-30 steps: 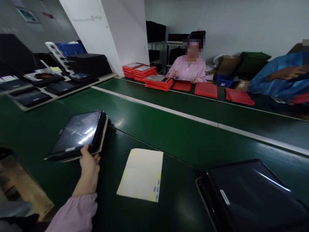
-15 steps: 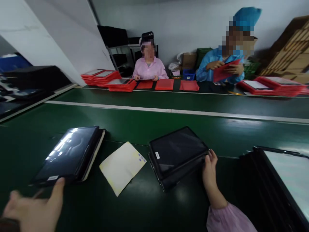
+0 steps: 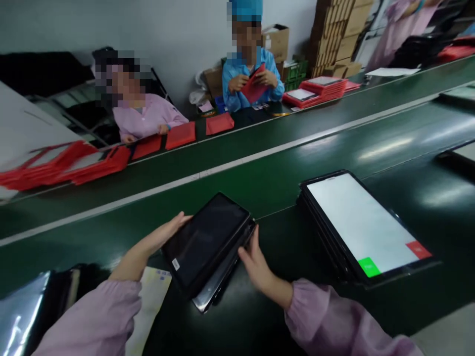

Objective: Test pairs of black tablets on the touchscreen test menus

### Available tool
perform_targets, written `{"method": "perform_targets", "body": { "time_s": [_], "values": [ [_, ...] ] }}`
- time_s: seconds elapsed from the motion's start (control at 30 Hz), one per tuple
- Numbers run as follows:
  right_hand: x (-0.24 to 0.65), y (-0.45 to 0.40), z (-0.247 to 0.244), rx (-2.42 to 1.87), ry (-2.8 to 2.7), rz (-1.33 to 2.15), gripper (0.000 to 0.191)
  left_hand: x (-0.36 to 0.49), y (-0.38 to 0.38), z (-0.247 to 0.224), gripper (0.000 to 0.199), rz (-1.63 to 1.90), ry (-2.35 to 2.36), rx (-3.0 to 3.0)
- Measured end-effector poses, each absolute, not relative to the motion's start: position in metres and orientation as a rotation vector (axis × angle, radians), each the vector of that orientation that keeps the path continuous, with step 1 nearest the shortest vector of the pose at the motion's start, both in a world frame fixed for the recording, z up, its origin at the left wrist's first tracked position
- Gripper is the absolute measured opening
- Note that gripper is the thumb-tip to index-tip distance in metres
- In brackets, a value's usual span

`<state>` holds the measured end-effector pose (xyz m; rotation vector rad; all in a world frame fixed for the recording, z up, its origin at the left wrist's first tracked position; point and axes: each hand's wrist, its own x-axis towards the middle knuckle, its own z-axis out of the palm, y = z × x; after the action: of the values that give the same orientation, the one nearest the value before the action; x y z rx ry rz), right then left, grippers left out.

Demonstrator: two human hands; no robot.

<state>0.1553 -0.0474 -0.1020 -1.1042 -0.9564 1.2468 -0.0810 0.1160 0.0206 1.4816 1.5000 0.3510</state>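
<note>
A black tablet (image 3: 211,237) with a small white label lies on top of a short stack in front of me, its screen dark. Beneath it, slightly turned, shows a lower tablet (image 3: 213,291) with a shiny surface. My left hand (image 3: 171,231) grips the stack's far left edge, its fingers partly hidden behind the top tablet. On the opposite side, my right hand (image 3: 258,262) holds the right edge, thumb and fingers against the side. A pale sheet of paper (image 3: 152,296) lies partly under my left forearm.
A tablet with a lit white screen (image 3: 352,217) tops a stack at right. Another glossy tablet (image 3: 22,311) rests at lower left. Beyond the white strip (image 3: 230,162), two people sit by red sleeves (image 3: 180,136). A further person (image 3: 389,34) stands at far right.
The view has swung right. My left hand has gone from the left tablet stack to the middle stack, which is now held from both sides. The lit screen at right has come into fuller view.
</note>
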Motion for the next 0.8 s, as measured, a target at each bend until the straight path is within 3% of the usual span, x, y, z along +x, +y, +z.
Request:
{"method": "perform_targets", "body": {
  "time_s": [0.3,0.43,0.5,0.67,0.8],
  "values": [
    [0.102,-0.067,-0.093,-0.978,-1.278,1.411,0.15,-0.088,0.053,0.034,0.041,0.535,1.784,1.19],
    [0.079,-0.048,-0.084,-0.872,-1.516,1.541,0.151,-0.114,0.024,0.046,0.035,0.618,2.012,1.112],
    [0.077,-0.041,-0.08,-0.785,-1.578,1.541,0.137,-0.124,0.012,0.052,0.034,0.642,2.108,1.081],
    [0.128,-0.013,-0.083,-0.861,-1.543,1.277,0.076,-0.138,-0.001,0.051,0.037,0.637,2.151,1.086],
    [0.216,0.028,-0.092,-1.101,-1.369,0.951,0.061,-0.144,0.011,0.049,0.04,0.557,2.165,1.087]
  ]
}}
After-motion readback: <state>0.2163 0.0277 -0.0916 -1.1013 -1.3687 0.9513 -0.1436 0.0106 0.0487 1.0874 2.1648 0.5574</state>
